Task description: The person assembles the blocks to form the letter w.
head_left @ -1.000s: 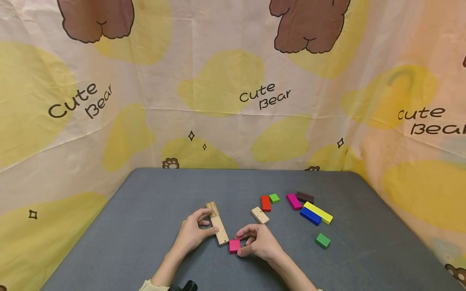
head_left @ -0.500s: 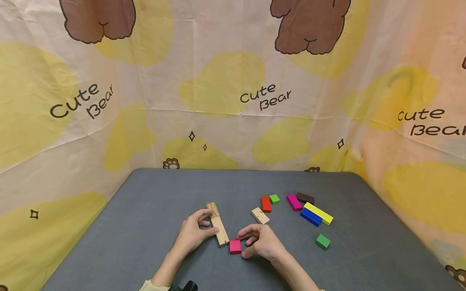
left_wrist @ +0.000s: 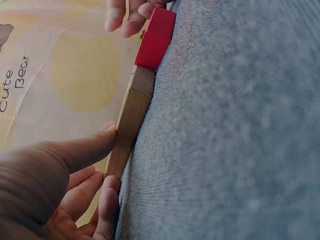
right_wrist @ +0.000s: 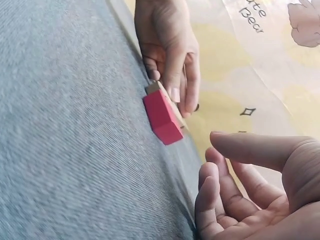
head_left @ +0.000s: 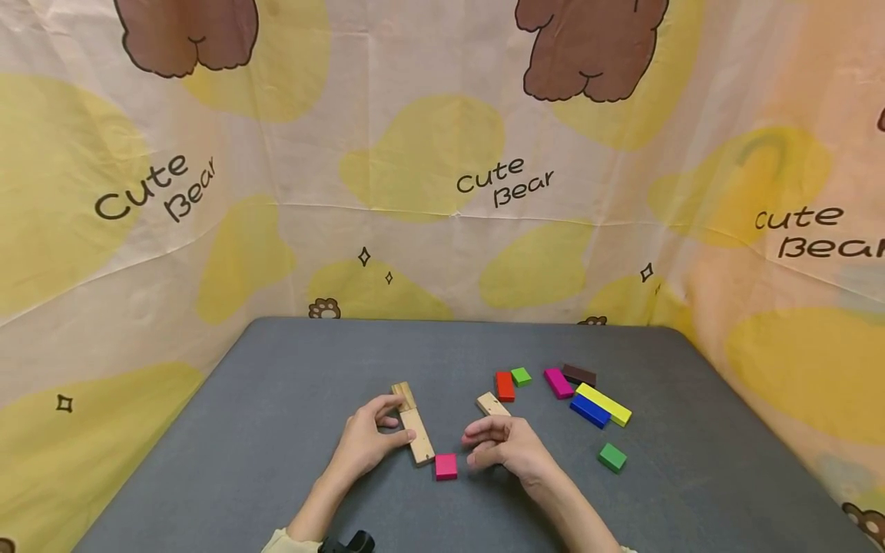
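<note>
Left hand (head_left: 366, 444) pinches the long wooden plank (head_left: 418, 436) lying flat on the grey worktop (head_left: 276, 430), thumb at its near side, fingers at the far side; grip closed on the plank. Pink block (head_left: 445, 466) sits at the plank's near end, seemingly butted against it, though the contact line is hard to read. Right hand (head_left: 508, 449) hovers just right of the pink block, fingers loosely curled, holding nothing.

Step, as judged: the pink piece is set in line with the plank and the right hand is free. A next piece would call for a reach toward the short wooden block (head_left: 493, 405) or the coloured blocks beyond (head_left: 590, 405).

Room: open worktop left and near; loose pieces cluster on the right, well clear of the edges.
</note>
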Motion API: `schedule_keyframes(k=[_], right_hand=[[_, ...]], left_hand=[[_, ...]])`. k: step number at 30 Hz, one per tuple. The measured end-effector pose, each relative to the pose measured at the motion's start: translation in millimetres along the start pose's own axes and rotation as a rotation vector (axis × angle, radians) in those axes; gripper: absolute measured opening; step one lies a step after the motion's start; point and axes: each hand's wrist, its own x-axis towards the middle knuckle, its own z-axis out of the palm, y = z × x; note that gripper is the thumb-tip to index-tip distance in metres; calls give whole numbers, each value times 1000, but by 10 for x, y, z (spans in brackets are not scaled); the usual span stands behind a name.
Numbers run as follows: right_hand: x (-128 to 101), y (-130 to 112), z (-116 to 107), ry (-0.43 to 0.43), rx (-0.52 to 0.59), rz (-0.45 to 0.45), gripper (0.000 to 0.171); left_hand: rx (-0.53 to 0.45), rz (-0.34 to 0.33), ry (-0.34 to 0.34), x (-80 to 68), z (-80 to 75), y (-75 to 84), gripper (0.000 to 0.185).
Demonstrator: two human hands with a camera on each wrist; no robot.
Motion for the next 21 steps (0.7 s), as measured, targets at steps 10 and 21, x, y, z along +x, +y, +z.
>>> schedule_keyframes(k=[10, 21], right_hand=[[1, -75, -228, 123, -44, -73, 36], [405, -183, -839, -90, -363, -266, 50]], left_hand=[[-3, -7, -5, 3, -3, -5, 58], [3, 15, 12, -2, -9, -18, 58]])
